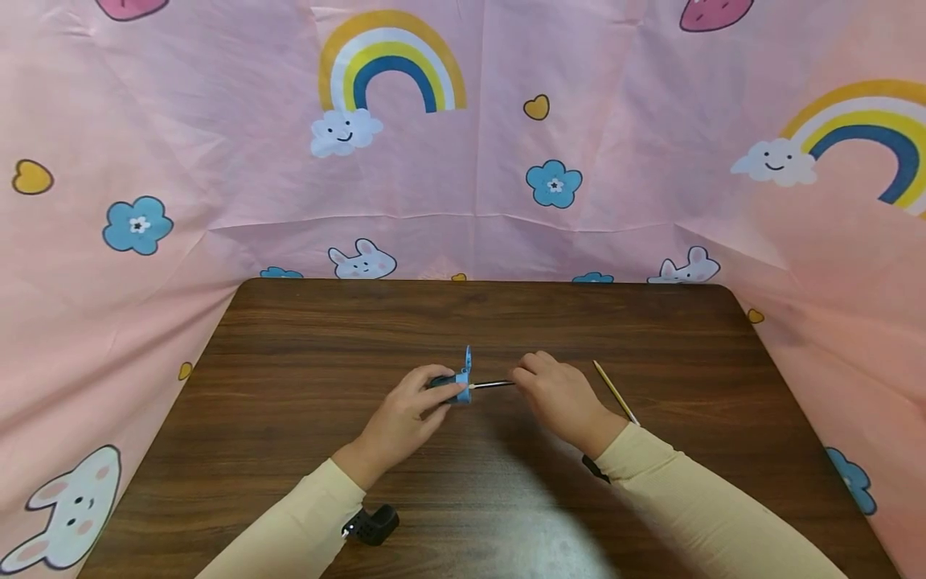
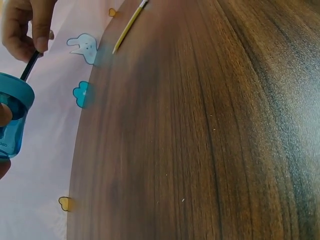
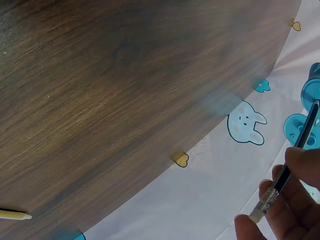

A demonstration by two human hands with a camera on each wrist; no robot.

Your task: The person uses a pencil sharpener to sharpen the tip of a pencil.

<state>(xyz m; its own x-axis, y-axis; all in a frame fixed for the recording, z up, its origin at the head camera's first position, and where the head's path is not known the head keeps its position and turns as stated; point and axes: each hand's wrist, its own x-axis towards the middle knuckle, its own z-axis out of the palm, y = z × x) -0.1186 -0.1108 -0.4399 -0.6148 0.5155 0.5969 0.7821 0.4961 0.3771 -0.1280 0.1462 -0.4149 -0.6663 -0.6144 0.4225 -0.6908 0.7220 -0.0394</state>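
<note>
The left hand (image 1: 401, 418) rests on the brown wooden desk (image 1: 304, 354) near its middle, its grip curled round a small blue pencil sharpener (image 1: 457, 380). The sharpener has a translucent blue body, and a lid or flap stands up from it in the head view. In the left wrist view the same sharpener (image 2: 12, 122) shows at the left edge, with fingertips of the holding hand against its side.

The right hand (image 1: 560, 398) lies just to the right of the sharpener, its grip pinching a black pencil (image 1: 493, 384) by the back end. The pencil runs level between the 2 hands, and its tip end sits in the sharpener's opening. The right wrist view shows the black pencil (image 3: 290, 165) with a metal ferrule and a pale eraser at the end held by the fingers (image 3: 300, 200), while the far end meets the blue sharpener (image 3: 310, 100).

A second, yellow pencil (image 1: 616, 392) lies flat on the desk just right of the right hand, slanting away from it and touching neither hand. It also appears at the top of the left wrist view (image 2: 129, 27).

Both forearms wear cream sleeves (image 1: 694, 498). A pink cloth (image 1: 217, 121) printed with rainbows, clouds, flowers, hearts and rabbits hangs round the desk on 3 sides.
</note>
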